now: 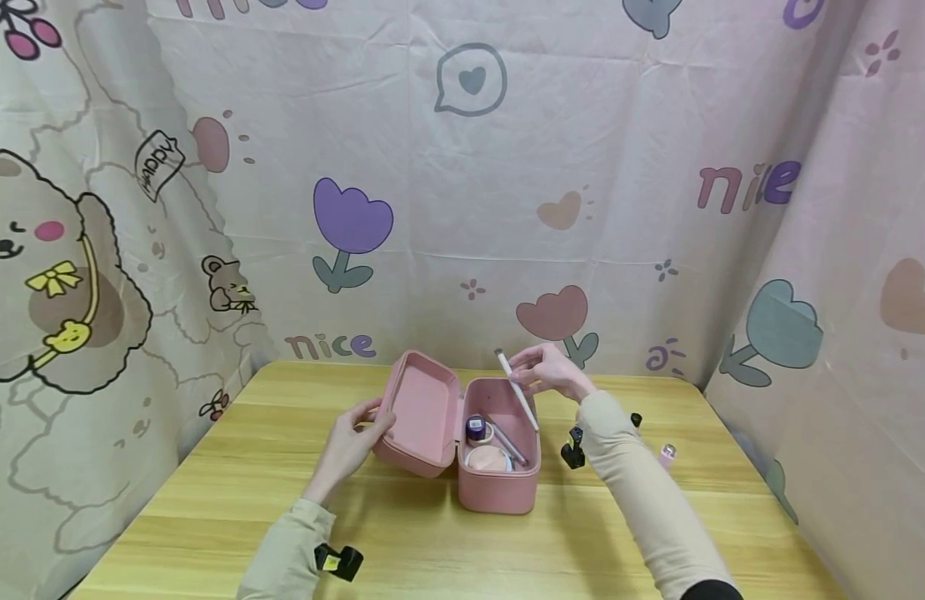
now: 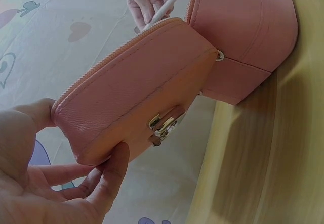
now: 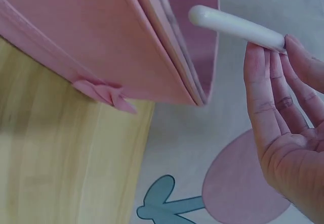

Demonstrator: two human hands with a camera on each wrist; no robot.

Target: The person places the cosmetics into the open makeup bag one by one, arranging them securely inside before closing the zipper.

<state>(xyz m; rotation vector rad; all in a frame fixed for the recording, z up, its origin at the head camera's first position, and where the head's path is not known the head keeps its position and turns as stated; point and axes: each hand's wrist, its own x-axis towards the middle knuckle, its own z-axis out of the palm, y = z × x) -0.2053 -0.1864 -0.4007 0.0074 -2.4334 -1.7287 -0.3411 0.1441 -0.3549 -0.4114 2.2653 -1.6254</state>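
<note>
A pink cosmetic case [image 1: 500, 496] stands on the table with its lid [image 1: 425, 408] swung out to the left. My left hand [image 1: 350, 442] grips the lid's outer left edge, thumb on the rim and fingers beneath, beside a metal clasp [image 2: 166, 125]. Above the case's right side, my right hand [image 1: 548, 371] pinches a slim white makeup brush [image 1: 518, 393] near its upper part. The brush slants, its rounded handle end [image 3: 202, 15] pointing down at the opening. Inside lie a dark purple-capped jar [image 1: 475, 427], a peach powder puff [image 1: 487, 458] and another slim stick [image 1: 510, 442].
A small pink bottle [image 1: 667, 455] with a shiny top stands on the wooden table [image 1: 627, 533], right of the case and beyond the right forearm. A printed curtain [image 1: 447, 208] hangs behind the table and along both sides. Black camera mounts [image 1: 341, 562] sit at the wrists.
</note>
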